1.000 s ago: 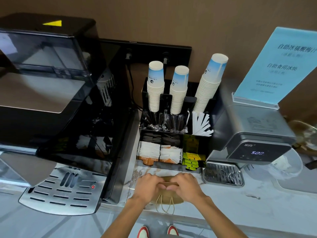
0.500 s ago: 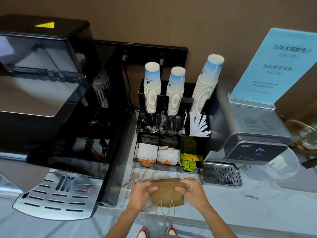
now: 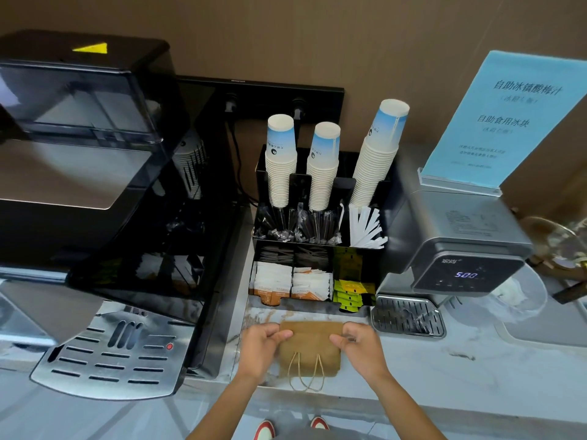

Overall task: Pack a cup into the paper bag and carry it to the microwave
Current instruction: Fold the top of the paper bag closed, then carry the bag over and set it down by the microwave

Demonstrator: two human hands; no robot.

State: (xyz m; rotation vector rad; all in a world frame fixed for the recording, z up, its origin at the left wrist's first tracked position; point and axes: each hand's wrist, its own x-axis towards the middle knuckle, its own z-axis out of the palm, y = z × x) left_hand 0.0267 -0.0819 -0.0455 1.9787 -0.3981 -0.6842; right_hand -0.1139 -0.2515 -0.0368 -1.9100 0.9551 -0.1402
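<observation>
A folded brown paper bag [image 3: 309, 347] lies flat on the marble counter near its front edge, its twine handles hanging toward me. My left hand [image 3: 262, 349] grips the bag's left side and my right hand [image 3: 359, 346] grips its right side. Behind the bag, three stacks of upside-down white and blue paper cups [image 3: 281, 160] stand in a black organiser [image 3: 357, 258]. No microwave is in view.
A large black coffee machine [image 3: 95, 201] with a metal drip tray fills the left. A grey water dispenser [image 3: 457, 249] with a lit display and a blue sign on top stands at the right. The organiser holds stirrers, sachets and tea bags.
My two hands have moved apart from the middle to the bag's sides, and the bag has spread wider and flatter between them.
</observation>
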